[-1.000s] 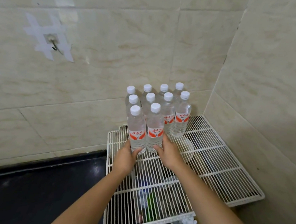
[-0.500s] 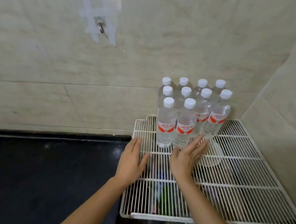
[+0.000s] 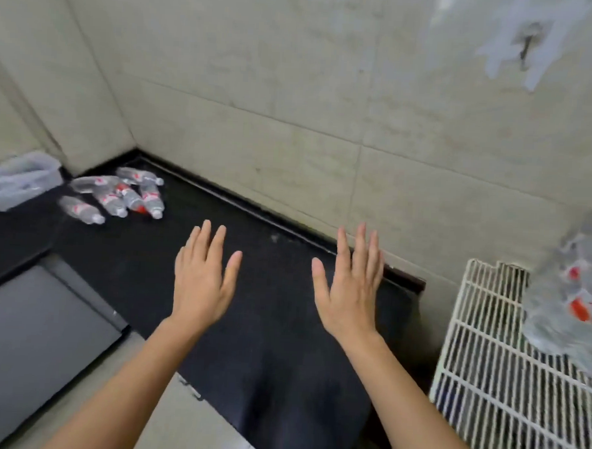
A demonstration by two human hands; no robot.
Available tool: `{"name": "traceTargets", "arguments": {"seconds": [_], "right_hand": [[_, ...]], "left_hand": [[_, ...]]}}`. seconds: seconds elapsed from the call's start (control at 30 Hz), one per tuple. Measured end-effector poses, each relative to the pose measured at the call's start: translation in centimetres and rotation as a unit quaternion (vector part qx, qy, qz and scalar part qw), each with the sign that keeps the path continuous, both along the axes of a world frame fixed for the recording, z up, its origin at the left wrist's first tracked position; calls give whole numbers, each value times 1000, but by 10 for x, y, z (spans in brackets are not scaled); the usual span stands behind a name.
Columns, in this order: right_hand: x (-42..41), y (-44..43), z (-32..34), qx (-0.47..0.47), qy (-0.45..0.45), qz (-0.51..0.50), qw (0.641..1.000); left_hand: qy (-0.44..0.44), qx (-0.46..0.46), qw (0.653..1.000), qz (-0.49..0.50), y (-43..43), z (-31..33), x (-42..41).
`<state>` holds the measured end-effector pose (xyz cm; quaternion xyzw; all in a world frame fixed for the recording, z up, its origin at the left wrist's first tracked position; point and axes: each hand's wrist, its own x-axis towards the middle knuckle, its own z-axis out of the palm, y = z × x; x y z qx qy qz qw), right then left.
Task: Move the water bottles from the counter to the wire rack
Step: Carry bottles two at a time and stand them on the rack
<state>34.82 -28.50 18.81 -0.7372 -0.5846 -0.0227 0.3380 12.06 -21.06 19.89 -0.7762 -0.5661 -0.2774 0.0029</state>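
Observation:
Several clear water bottles (image 3: 118, 194) with red labels and white caps lie on their sides at the far left corner of the black counter (image 3: 268, 326). The white wire rack (image 3: 506, 366) is at the right edge, with blurred upright bottles (image 3: 572, 293) standing on it. My left hand (image 3: 204, 278) and my right hand (image 3: 349, 289) hover flat over the middle of the counter, fingers spread, holding nothing. Both are well short of the lying bottles and left of the rack.
A crumpled clear plastic bag (image 3: 15, 182) lies at the far left beside the bottles. A grey panel (image 3: 31, 334) sits below the counter's front edge at lower left. Tiled walls enclose the counter; a taped hook (image 3: 525, 51) hangs upper right.
Both hands let go of the front bottles on the rack and drew back, then swung left over the counter. The view turned left, bringing the lying bottles into sight.

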Motion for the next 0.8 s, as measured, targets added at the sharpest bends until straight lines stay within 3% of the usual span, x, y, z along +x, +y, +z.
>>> {"name": "traceTargets", "arguments": {"seconds": [0.43,0.8], "right_hand": [[-301,196,10,-1,31,154,988],[-406,326,-29,-77,46,225,970]], "left_hand": [[27,40,993,112,116,36,-317],[34,-51,983,174,212,-6,-419]]}}
